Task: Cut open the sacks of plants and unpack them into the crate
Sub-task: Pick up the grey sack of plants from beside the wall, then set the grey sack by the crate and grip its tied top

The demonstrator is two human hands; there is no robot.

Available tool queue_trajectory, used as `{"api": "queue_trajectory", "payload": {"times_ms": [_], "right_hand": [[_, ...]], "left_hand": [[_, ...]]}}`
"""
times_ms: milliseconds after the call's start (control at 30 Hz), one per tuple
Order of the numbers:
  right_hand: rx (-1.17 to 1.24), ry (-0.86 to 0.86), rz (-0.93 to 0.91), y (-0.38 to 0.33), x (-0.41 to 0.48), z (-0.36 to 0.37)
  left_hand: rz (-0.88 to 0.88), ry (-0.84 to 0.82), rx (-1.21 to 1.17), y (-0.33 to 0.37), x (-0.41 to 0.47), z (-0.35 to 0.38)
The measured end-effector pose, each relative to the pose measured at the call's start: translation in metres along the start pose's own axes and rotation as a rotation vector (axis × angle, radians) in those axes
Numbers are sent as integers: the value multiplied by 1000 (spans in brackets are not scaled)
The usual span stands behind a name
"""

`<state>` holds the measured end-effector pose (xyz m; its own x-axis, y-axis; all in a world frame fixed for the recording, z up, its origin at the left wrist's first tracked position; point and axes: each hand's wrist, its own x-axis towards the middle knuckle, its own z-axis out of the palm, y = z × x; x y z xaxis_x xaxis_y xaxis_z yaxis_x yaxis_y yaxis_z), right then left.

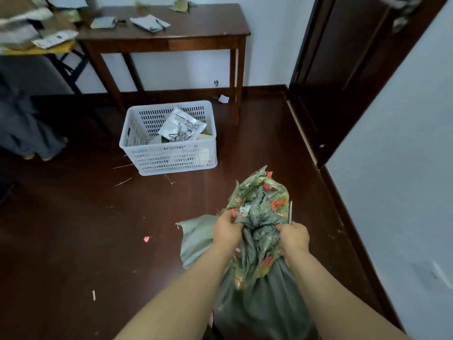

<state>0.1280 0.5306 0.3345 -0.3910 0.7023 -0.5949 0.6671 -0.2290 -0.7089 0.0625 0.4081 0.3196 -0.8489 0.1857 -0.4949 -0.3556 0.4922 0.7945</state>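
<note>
Looking down, we see the white crate [169,153] on the floor, well apart from us. Our left hand [226,228] curls its fingers into the crumpled plant wrapping [259,200] rising from the grey sack [259,303], and our right hand [294,238] clenches its other side.

Dark wood floor [73,241], white walls [397,168], wooden table [196,33].

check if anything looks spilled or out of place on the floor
Yes: loose twigs lie scattered on the floor beside the white crate, a pink scrap lies left of the sack, and crumpled white paper sits by the table leg.
</note>
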Motion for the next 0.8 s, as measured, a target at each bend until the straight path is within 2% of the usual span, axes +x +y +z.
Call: {"api": "queue_trajectory", "payload": {"times_ms": [433,800], "right_hand": [[-40,-45,-15,-132,28,172],[-182,-190,-48,-226,125,309]], "left_hand": [[-41,47,-2,38,166,-132],[-166,165,-25,62,319,-198]]}}
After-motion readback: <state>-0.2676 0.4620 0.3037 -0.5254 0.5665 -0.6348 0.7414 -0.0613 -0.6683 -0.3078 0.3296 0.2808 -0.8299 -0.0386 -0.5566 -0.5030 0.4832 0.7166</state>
